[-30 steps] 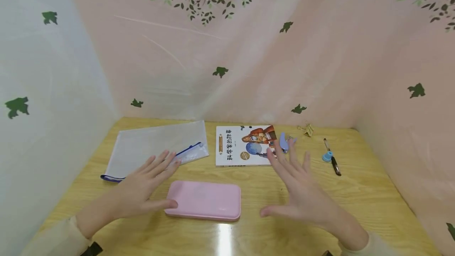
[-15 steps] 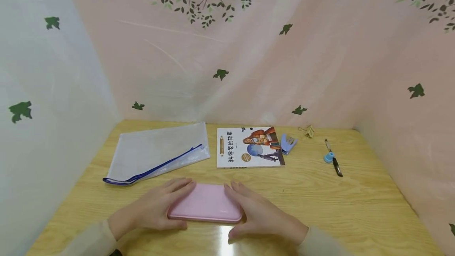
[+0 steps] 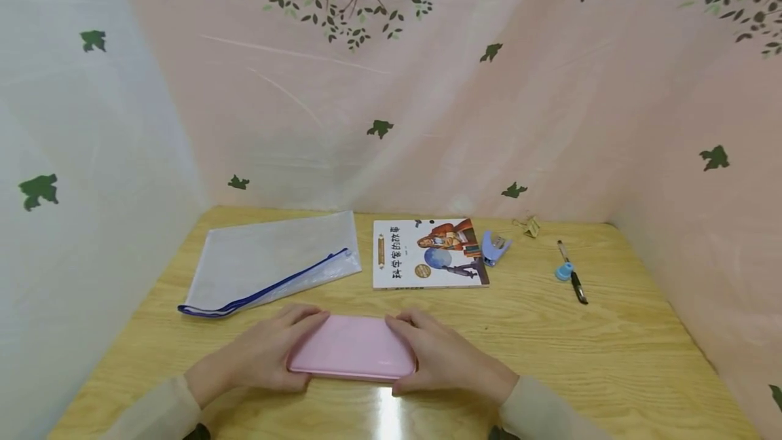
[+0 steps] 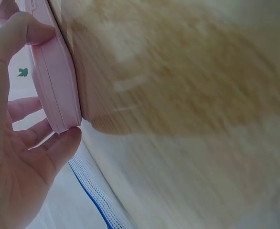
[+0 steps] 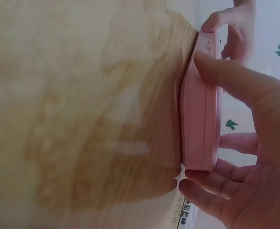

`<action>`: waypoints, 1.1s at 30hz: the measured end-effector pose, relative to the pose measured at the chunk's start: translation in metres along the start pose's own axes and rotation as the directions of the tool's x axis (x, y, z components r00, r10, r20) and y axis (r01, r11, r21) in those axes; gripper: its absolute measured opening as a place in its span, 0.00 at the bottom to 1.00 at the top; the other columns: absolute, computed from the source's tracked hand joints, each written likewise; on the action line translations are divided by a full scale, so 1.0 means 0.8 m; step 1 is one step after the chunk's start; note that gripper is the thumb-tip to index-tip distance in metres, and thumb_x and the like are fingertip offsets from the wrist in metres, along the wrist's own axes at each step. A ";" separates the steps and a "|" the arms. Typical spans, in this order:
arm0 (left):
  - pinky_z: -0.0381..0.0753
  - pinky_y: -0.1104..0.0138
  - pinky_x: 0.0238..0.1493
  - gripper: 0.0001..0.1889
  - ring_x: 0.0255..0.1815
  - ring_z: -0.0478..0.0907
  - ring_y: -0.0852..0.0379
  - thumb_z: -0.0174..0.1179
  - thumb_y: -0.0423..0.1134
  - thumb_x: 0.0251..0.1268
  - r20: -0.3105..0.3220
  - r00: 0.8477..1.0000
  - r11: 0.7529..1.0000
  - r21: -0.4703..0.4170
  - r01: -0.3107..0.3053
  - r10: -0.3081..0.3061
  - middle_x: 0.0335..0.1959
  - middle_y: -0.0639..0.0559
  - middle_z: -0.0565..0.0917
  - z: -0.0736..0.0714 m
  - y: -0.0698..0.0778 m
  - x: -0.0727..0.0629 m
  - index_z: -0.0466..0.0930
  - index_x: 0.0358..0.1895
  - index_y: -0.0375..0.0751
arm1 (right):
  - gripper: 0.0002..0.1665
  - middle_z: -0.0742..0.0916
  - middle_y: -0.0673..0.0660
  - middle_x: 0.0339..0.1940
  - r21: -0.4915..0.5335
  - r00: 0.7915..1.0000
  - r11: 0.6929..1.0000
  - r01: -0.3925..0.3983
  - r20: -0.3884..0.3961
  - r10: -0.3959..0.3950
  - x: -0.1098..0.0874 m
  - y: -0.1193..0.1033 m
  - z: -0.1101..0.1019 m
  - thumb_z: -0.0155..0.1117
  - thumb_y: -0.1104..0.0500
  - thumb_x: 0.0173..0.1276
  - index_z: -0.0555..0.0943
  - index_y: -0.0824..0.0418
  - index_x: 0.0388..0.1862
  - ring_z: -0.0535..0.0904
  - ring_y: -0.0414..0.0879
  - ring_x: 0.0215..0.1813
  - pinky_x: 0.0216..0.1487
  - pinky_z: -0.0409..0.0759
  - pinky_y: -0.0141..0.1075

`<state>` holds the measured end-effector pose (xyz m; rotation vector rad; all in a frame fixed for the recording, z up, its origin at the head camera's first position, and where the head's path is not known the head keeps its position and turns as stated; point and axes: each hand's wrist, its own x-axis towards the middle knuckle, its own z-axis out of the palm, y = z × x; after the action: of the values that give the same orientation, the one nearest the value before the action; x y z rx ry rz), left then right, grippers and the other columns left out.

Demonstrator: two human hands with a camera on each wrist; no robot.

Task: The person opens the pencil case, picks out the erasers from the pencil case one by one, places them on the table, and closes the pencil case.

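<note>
A pink, flat, rounded pencil case (image 3: 352, 348) lies at the front middle of the table, its long side facing me. My left hand (image 3: 265, 353) grips its left end, thumb along the near side and fingers round the far corner. The other end is held by my right hand (image 3: 444, 360) in the same way. In the left wrist view, a seam runs along the side of the pencil case (image 4: 59, 81), with the thumb pressed on that side. The right wrist view shows the pencil case (image 5: 199, 119) close against the tabletop, between thumb and fingers.
Behind the left hand lies a clear zip pouch (image 3: 275, 260) with a blue zipper. A book (image 3: 430, 253) is at the back middle, with a lilac stapler (image 3: 495, 248) beside it. Farther right are a gold binder clip (image 3: 530, 225), a small blue cone-shaped piece (image 3: 564, 271) and a black pen (image 3: 578, 287).
Both hands came down and inward from spread above the table to the ends of the pencil case. In the last half second, the thumbs closed in against its near side.
</note>
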<state>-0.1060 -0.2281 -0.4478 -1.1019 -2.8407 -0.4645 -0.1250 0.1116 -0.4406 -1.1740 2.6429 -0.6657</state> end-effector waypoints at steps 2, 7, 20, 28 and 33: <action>0.81 0.55 0.60 0.49 0.65 0.72 0.53 0.75 0.53 0.40 0.001 1.000 1.000 0.008 0.003 -0.003 0.66 0.48 0.74 -0.001 0.000 0.000 0.72 0.72 0.41 | 0.59 0.75 0.51 0.64 -0.015 1.000 1.000 -0.019 0.012 0.019 0.003 0.000 -0.001 0.79 0.35 0.51 0.69 0.59 0.77 0.74 0.42 0.59 0.62 0.78 0.38; 0.81 0.54 0.59 0.49 0.63 0.73 0.52 0.75 0.56 0.39 -0.003 0.999 0.998 0.047 -0.033 0.033 0.64 0.48 0.76 -0.001 -0.001 0.003 0.74 0.70 0.41 | 0.58 0.78 0.51 0.61 -0.041 0.999 0.998 -0.042 0.025 0.044 0.009 0.000 -0.004 0.80 0.36 0.47 0.72 0.58 0.75 0.77 0.42 0.56 0.60 0.80 0.37; 0.82 0.52 0.58 0.48 0.62 0.74 0.49 0.76 0.56 0.40 0.019 0.999 0.997 0.059 -0.051 0.050 0.64 0.46 0.77 -0.006 -0.002 0.004 0.74 0.71 0.42 | 0.58 0.80 0.54 0.61 -0.067 0.998 0.997 -0.026 0.055 0.029 0.017 0.001 -0.011 0.82 0.35 0.45 0.74 0.59 0.73 0.78 0.46 0.56 0.60 0.80 0.39; 0.81 0.53 0.59 0.49 0.63 0.74 0.49 0.77 0.57 0.39 -0.002 0.998 0.997 0.047 -0.069 0.069 0.64 0.45 0.77 -0.003 -0.006 0.005 0.74 0.71 0.41 | 0.55 0.82 0.56 0.61 -0.024 0.995 1.000 -0.008 0.094 0.010 0.022 0.008 -0.020 0.78 0.32 0.49 0.75 0.60 0.72 0.79 0.46 0.58 0.61 0.79 0.37; 0.80 0.52 0.61 0.49 0.64 0.75 0.47 0.78 0.56 0.39 0.012 0.998 0.998 -0.005 -0.057 0.057 0.65 0.43 0.77 -0.007 -0.008 0.005 0.74 0.71 0.40 | 0.56 0.82 0.56 0.63 -0.004 0.989 1.000 0.014 0.147 -0.014 0.026 0.013 -0.029 0.75 0.28 0.51 0.75 0.60 0.72 0.78 0.47 0.61 0.65 0.77 0.38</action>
<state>-0.1138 -0.2312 -0.4436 -1.1866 -2.8113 -0.4627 -0.1536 0.1098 -0.4247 -1.1952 2.5175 -0.5522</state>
